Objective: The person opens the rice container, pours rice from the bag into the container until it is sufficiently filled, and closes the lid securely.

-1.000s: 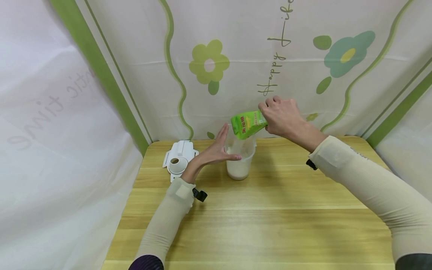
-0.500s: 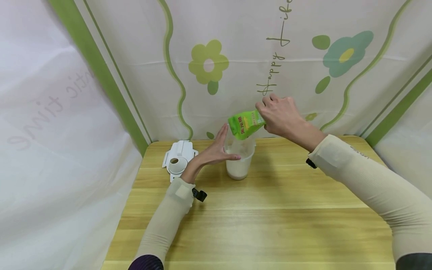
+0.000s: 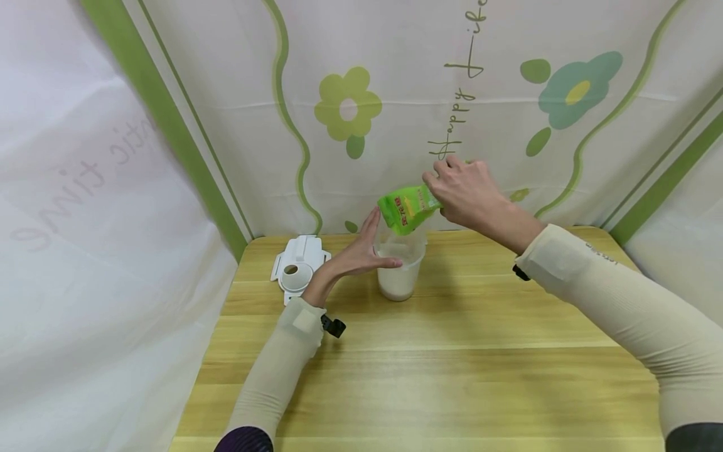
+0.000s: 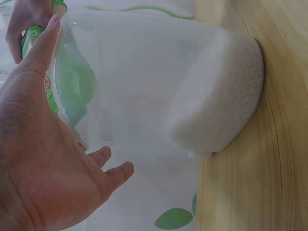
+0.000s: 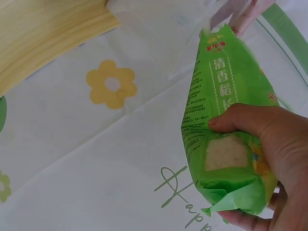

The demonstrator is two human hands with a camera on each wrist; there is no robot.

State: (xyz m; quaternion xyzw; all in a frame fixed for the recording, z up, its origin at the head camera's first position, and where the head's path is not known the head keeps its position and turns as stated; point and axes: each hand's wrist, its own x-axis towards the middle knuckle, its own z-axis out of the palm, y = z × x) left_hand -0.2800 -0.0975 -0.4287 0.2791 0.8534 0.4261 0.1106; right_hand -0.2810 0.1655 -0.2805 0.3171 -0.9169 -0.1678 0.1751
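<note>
A clear plastic container [image 3: 411, 267] stands upright at the table's back, white rice [image 4: 226, 86] heaped toward one side of its bottom. My left hand [image 3: 358, 254] spreads along its left rim, thumb in front and straight fingers behind, touching it. My right hand [image 3: 467, 193] grips a green bag of rice [image 3: 403, 210] by its rear end, thumb on top and fingers beneath. The bag [image 5: 231, 82] tilts with its mouth down into the container's top. A small window [image 5: 226, 153] in the bag shows pale grains inside. The container's wall partly veils the mouth in the left wrist view.
Left of the container, a white plastic lid [image 3: 302, 250] lies on the wooden table [image 3: 429, 376], with a round, hollow white cup-like piece [image 3: 297, 278] on its near end. A white printed curtain [image 3: 395, 125] rises right behind the table's back edge.
My right hand and the bag have shifted slightly left, the bag's mouth coming closer to my left fingertips. My left hand and the container have stayed put.
</note>
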